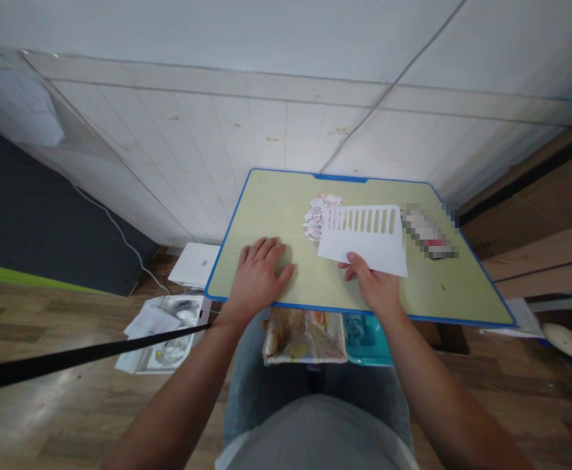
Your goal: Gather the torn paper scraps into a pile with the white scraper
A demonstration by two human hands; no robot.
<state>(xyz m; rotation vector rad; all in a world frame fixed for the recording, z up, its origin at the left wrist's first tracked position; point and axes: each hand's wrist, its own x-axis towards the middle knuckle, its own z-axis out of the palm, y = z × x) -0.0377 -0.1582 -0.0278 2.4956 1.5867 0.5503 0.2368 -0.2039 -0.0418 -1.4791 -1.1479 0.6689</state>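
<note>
My right hand (pixel 368 277) pinches the lower edge of a white sheet with a row of slots (pixel 364 248) cut along its upper part, thumb on top. The sheet's upper left corner lies over or against a heap of small paper scraps (pixel 316 219). Flat on the pale yellow tabletop (pixel 270 202), near its front edge, rests my left hand (pixel 261 271), fingers stretched out and holding nothing. To the right of the sheet is a blurred-out flat object (pixel 430 232) whose kind I cannot make out.
The small table has a blue rim. Under its front edge sit a patterned bin (pixel 305 349) and a turquoise tray (pixel 370 346). A white box (pixel 192 264) and an open box with packaging (pixel 171 333) stand on the floor to the left. A panelled wall (pixel 207 143) rises behind.
</note>
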